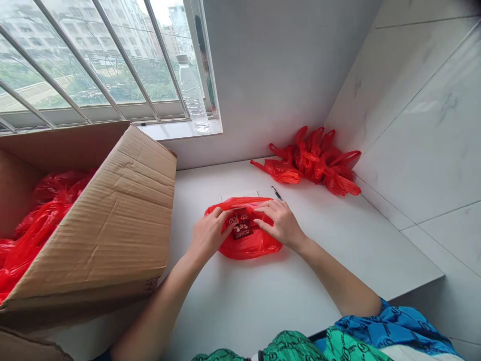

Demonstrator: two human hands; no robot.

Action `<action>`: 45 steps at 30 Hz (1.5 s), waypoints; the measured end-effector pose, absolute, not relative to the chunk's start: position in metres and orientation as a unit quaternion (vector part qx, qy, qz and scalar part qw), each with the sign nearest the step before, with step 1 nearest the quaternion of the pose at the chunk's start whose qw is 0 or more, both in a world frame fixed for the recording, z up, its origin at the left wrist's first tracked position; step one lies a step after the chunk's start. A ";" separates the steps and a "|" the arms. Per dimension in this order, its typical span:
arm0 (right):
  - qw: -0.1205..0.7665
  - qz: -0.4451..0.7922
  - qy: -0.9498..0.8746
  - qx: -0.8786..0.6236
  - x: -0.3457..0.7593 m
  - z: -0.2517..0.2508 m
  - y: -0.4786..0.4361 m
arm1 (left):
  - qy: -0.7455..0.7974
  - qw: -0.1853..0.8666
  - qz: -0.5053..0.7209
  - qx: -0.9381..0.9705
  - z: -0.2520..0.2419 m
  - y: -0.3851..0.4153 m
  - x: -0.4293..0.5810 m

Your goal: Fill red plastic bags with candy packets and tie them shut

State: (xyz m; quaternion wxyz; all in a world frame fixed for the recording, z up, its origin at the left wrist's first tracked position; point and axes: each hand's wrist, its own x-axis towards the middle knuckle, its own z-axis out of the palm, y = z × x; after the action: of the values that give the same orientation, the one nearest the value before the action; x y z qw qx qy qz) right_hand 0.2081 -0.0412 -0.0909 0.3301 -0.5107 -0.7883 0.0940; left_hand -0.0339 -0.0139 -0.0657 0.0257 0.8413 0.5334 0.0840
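Observation:
A red plastic bag (246, 249) lies on the white table with its mouth spread open. Inside it sits a small dark brown packet (242, 230) with white print, partly showing a "20". My left hand (209, 231) reaches over the bag's left rim, thumb and fingers apart, the fingertips close beside the packet; whether they touch it I cannot tell. Over the right rim comes my right hand (282, 223), its fingers stretched into the opening and the thumb spread away from them. Neither hand visibly grips anything.
At left stands a large cardboard box (124, 215) holding red plastic bags (56, 210). Several red bags (315, 160) are heaped by the wall at the back right. A pen (276, 193) and white paper (240, 194) lie behind the bag. A water bottle (193, 95) stands on the windowsill.

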 end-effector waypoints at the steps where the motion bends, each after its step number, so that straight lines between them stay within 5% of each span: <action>1: 0.309 0.100 -0.799 -0.506 0.206 -0.096 -0.040 | 0.529 0.025 0.090 0.843 -0.070 -0.009 -0.035; 8: 0.177 0.241 -0.777 -0.554 0.227 -0.129 -0.020 | 0.463 0.219 0.133 0.849 -0.095 0.021 -0.054; 19: 0.311 0.207 -0.781 -0.500 0.224 -0.117 -0.026 | 0.450 0.267 0.166 0.836 -0.100 0.016 -0.059; 23: 0.269 0.158 -0.794 -0.522 0.217 -0.121 -0.028 | 0.453 0.298 0.164 0.824 -0.094 0.013 -0.058; 36: 0.284 0.109 -0.793 -0.528 0.217 -0.121 -0.030 | 0.423 0.053 0.187 0.885 -0.076 0.002 -0.046; 40: 0.400 0.141 -0.745 -0.515 0.207 -0.103 -0.040 | 0.427 0.170 0.277 0.844 -0.063 -0.007 -0.042; 45: 0.445 0.377 -0.664 -0.468 0.193 -0.085 -0.055 | 0.363 0.338 0.289 0.819 -0.058 -0.019 -0.032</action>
State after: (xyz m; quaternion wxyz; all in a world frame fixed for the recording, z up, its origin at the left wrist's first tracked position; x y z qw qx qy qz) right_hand 0.1931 -0.0546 -0.0846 0.4454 -0.4681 -0.6638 0.3767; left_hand -0.0320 -0.0194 -0.0576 0.3378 0.8190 0.3629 0.2888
